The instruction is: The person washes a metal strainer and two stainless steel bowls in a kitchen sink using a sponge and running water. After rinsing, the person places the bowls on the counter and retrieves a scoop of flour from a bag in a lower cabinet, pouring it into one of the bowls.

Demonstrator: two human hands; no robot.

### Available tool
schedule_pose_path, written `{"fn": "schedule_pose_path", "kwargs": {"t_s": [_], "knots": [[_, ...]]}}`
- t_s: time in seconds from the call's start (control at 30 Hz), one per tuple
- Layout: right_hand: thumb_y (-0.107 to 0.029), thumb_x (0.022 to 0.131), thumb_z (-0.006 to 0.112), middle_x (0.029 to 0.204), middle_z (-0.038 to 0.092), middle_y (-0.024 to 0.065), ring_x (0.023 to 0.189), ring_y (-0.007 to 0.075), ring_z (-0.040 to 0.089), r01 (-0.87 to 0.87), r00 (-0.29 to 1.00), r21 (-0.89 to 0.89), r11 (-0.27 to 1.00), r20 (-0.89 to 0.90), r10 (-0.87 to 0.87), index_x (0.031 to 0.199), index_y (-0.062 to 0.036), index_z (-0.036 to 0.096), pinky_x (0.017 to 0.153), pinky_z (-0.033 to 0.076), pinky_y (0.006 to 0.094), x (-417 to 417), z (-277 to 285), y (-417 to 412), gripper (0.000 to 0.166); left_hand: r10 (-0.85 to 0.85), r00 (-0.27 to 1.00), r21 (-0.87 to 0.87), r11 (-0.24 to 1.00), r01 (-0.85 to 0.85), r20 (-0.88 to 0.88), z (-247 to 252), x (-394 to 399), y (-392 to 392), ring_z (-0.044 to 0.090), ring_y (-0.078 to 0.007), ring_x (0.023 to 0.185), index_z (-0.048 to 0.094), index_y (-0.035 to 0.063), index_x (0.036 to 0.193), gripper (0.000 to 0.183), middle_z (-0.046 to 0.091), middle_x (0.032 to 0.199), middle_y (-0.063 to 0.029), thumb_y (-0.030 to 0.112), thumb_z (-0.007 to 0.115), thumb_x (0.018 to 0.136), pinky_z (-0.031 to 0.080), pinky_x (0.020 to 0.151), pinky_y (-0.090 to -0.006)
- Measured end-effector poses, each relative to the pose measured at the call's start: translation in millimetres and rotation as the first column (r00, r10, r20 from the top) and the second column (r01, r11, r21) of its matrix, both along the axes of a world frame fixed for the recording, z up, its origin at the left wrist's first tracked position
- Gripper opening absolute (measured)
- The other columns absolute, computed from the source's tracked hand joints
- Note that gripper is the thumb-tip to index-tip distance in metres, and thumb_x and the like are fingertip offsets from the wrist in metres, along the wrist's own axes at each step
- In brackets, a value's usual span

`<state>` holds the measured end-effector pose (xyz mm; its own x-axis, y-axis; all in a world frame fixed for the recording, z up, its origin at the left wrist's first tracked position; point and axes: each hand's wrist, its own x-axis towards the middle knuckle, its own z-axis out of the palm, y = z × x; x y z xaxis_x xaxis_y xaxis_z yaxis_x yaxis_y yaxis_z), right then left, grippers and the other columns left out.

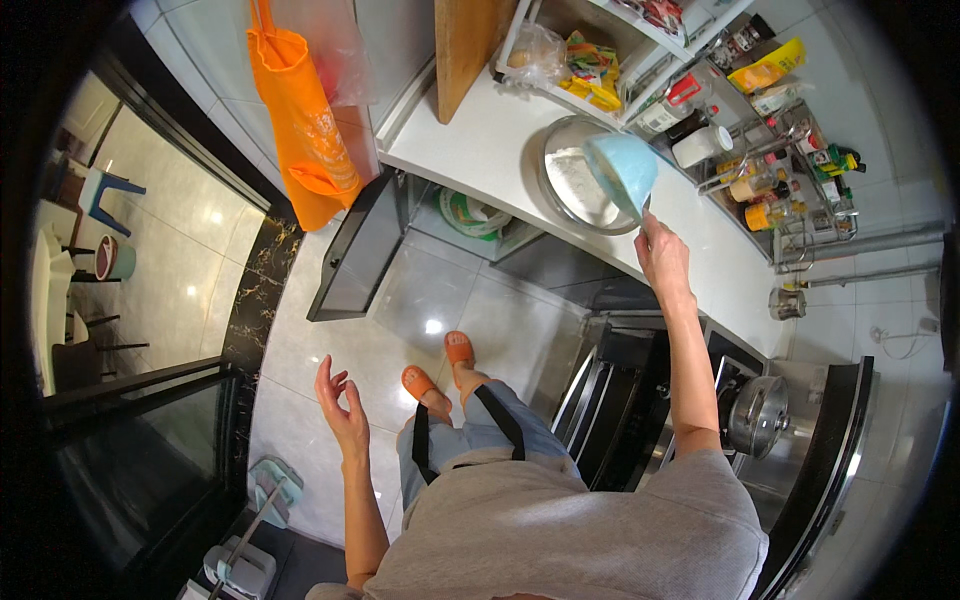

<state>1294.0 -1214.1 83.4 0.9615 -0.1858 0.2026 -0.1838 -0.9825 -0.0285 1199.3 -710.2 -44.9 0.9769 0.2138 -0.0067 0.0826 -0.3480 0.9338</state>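
Observation:
My right hand point(664, 253) is closed around the handle of a light blue plastic scoop point(624, 169). The scoop is tilted over the right side of a round metal bowl point(550, 187), whose contents are a white powder point(576, 178) that looks like flour. The bowl rests on the white countertop point(501, 139). What the scoop holds cannot be seen. My left hand point(343, 405) hangs over the tiled floor at the lower left, fingers apart and slightly curled, touching nothing.
A cabinet door point(364, 251) stands open below the counter, with a green and white package point(466, 214) inside. Bottles line the wall rack point(787, 139). A wooden board point(465, 60) stands on the counter. An orange bag point(300, 127) hangs left. A glass-lidded pot point(757, 417) sits on the stove.

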Motion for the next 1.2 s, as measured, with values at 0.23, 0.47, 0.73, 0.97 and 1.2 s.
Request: {"fn": "schedule_pose_path", "kwargs": {"t_s": [0.23,0.47,0.73,0.97,1.2], "knots": [[-0.008,0.084,0.058,0.079,0.063,0.0177,0.065,0.0363,0.063,0.049,0.998,-0.107,0.993,0.036,-0.046,0.120,-0.0052,0.055,0.059,0.052,0.0459,7.2,0.1,-8.7,0.037,0.009,1.000,0.020,1.000,-0.009,0.006,-3.4,7.0,-2.5,0.057,-0.0210,0.102,0.041,0.0073,0.139,0.049,0.044,0.137,-0.0118,0.001,0.050,0.092,0.046,0.086,-0.0317],[-0.013,0.091,0.051,0.070,0.061,0.0046,0.048,0.0114,0.053,0.173,0.971,0.837,0.520,-0.057,-0.231,0.104,-0.0016,0.060,0.044,0.040,0.0250,-2.5,24.2,-11.5,0.019,0.014,1.000,-0.033,0.999,-0.014,0.015,-12.1,20.4,-11.5,0.058,-0.0204,0.101,0.043,0.0071,0.138,0.050,0.044,0.136,-0.0125,-0.002,0.051,0.090,0.047,0.085,-0.0311],[-0.013,0.089,0.057,0.069,0.059,0.0036,0.046,0.0087,0.050,0.536,0.841,0.789,-0.299,-0.532,0.102,0.109,-0.0008,0.060,0.039,0.037,0.0195,-63.7,-4.8,99.8,0.023,0.003,0.997,-0.074,0.997,-0.009,-0.079,-19.2,28.8,-33.7,0.057,-0.0213,0.104,0.044,0.0079,0.137,0.049,0.044,0.135,-0.0120,-0.001,0.050,0.090,0.047,0.088,-0.0329],[-0.016,0.090,0.060,0.074,0.059,0.0057,0.050,0.0115,0.050,0.565,0.803,0.721,-0.400,-0.593,0.065,0.099,-0.0033,0.057,0.045,0.038,0.0254,-14.0,-192.7,125.8,0.015,0.024,0.987,-0.065,0.997,-0.035,-0.161,-51.7,12.3,-32.2,0.056,-0.0201,0.105,0.043,0.0092,0.137,0.050,0.045,0.136,-0.0098,-0.001,0.051,0.090,0.047,0.088,-0.0309],[-0.015,0.091,0.056,0.080,0.057,0.0064,0.058,0.0136,0.049,0.179,0.930,0.808,-0.562,-0.325,-0.172,0.093,-0.0040,0.054,0.049,0.038,0.0257,92.1,-316.1,112.9,0.012,0.123,0.939,-0.039,0.989,-0.143,-0.322,-97.8,-25.4,-22.7,0.056,-0.0218,0.104,0.043,0.0059,0.137,0.051,0.044,0.135,-0.0126,-0.004,0.050,0.087,0.046,0.088,-0.0333]]}}
